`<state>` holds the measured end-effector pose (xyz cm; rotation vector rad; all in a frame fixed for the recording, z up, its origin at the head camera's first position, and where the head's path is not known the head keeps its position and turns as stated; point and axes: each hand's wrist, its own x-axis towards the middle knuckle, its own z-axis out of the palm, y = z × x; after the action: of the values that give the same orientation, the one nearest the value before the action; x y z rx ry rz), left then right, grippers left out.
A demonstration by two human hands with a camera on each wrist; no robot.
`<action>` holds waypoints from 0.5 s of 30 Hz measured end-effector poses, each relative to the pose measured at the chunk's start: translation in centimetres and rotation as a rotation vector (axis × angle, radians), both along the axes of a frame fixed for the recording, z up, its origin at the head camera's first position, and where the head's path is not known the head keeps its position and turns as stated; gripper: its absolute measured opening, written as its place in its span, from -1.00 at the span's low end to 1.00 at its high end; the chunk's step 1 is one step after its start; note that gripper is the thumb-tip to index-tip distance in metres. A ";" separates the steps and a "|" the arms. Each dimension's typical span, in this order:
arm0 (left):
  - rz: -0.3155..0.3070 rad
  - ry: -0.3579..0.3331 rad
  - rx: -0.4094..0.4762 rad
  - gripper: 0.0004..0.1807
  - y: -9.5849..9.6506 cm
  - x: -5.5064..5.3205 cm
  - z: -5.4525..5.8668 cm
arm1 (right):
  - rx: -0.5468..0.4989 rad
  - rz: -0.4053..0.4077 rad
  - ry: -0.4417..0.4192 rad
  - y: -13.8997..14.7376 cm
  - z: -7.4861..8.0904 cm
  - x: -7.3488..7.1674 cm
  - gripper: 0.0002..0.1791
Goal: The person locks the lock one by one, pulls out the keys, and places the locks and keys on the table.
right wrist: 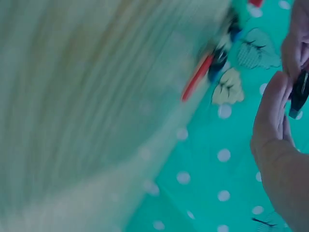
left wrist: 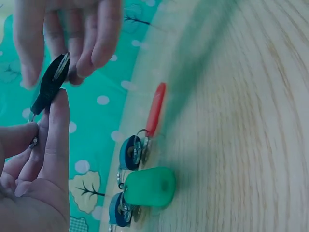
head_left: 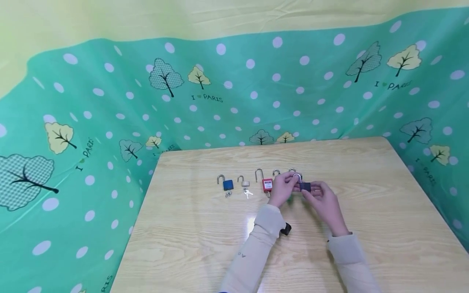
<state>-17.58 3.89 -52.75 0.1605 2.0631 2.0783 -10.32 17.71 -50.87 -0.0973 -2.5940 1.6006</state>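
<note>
My left hand (head_left: pixel 281 189) pinches a dark padlock (head_left: pixel 305 186) near its raised shackle, above the table. In the left wrist view the same padlock (left wrist: pixel 49 84) is tilted, with a metal ring at its upper end. My right hand (head_left: pixel 325 200) is at the other end of the padlock, its fingers loosely extended beside the body. The thumb of the right hand (left wrist: pixel 72 36) stands apart from the padlock in the left wrist view. In the right wrist view, the padlock (right wrist: pixel 299 94) is partly cut off by the frame edge.
On the wooden table (head_left: pixel 190 228) lie a blue padlock (head_left: pixel 228 185), a small silver padlock (head_left: pixel 245 184) and a red padlock (head_left: pixel 267 184), with shackles raised and keys attached. My left hand partly hides further padlocks; a green piece (left wrist: pixel 150 187) shows below. Patterned cloth (head_left: pixel 249 81) surrounds the table.
</note>
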 end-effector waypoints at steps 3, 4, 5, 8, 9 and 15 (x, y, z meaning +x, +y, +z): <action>-0.002 -0.014 0.059 -0.71 -0.5 0.1 0.3 | -0.168 0.013 -0.100 -0.4 0.1 0.0 -0.44; -0.003 -0.015 0.058 -0.71 -0.6 0.2 0.4 | -0.216 0.018 -0.125 -0.5 0.0 0.0 -0.44; -0.007 -0.017 0.061 -0.71 -0.7 0.2 0.4 | -0.258 0.022 -0.142 -0.6 -0.1 0.0 -0.45; -0.009 -0.013 0.031 -0.68 -1.1 0.3 0.4 | -0.345 0.026 -0.153 -0.9 -0.4 0.0 -0.48; -0.004 -0.004 0.001 -0.67 -1.3 0.3 0.4 | -0.357 0.027 -0.151 -1.1 -0.5 -0.1 -0.48; 0.082 0.108 -0.194 -0.66 -2.2 0.4 0.3 | -0.364 0.002 -0.130 -1.7 -0.6 -0.1 -0.50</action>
<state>-17.23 1.68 -52.44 0.1630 2.3583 1.9376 -10.46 16.02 -51.44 -0.2303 -2.3546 2.1150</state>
